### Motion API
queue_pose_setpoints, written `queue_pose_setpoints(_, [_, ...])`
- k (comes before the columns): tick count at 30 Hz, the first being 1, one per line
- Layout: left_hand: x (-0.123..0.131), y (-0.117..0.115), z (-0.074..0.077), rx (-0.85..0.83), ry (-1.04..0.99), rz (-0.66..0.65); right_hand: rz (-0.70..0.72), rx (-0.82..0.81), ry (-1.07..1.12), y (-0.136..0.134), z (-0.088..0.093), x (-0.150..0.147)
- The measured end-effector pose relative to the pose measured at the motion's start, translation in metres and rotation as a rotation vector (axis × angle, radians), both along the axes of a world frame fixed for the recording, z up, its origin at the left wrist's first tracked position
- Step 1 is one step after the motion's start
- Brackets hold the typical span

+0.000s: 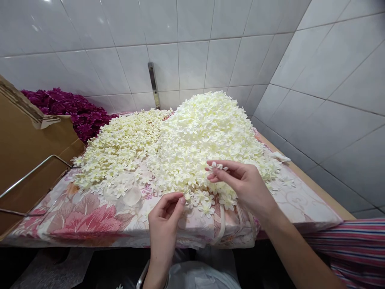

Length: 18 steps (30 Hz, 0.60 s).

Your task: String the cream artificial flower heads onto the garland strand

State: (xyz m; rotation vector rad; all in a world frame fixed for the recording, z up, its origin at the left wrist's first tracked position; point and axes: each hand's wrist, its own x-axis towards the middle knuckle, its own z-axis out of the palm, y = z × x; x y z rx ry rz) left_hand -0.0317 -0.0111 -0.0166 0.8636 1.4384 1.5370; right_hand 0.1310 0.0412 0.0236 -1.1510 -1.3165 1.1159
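Right hand point(243, 182) pinches a small blossom point(218, 165) at the white flower heap point(207, 132)—left hand's point(165, 218) fingers curl narrow below it; best keep pinches light.

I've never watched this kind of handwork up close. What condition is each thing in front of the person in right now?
Right hand: raised over the pile's near edge, fingertips pinching small cream flowers.
Left hand: fingers curled together at the cloth's front edge; contents unclear.
Cream flower pile: heaped high, loose.
Flatter cream flowers: spread thin.
Purple flowers: heaped by the wall.
Floral cloth: spread flat.
Cardboard box: open.
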Motion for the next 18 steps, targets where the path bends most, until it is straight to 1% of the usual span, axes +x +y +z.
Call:
queue_pose_setpoints(4, [-0.001, 0.0, -0.001, 0.0, -0.014, 0.006, 0.059, 0.031, -0.069, 0.029, 0.023, 0.012])
queue_pose_setpoints(7, [-0.001, 0.0, -0.001, -0.005, -0.04, 0.016, 0.142, 0.079, -0.068, 0.053, 0.033, 0.015])
queue_pose_setpoints(9, [-0.001, 0.0, -0.001, -0.003, -0.041, 0.023, 0.164, 0.094, -0.078, 0.066, 0.036, 0.015])
queue_pose_setpoints(11, [-0.001, 0.001, -0.001, 0.006, -0.043, 0.028, 0.145, 0.108, -0.086, 0.074, 0.036, 0.013])
queue_pose_setpoints(15, [0.0, 0.002, -0.001, 0.012, -0.051, 0.04, 0.088, 0.149, -0.147, 0.082, 0.038, 0.01])
queue_pose_setpoints(18, [0.001, 0.003, -0.001, 0.002, -0.033, 0.047, 0.1, 0.157, -0.168, 0.086, 0.041, 0.011])
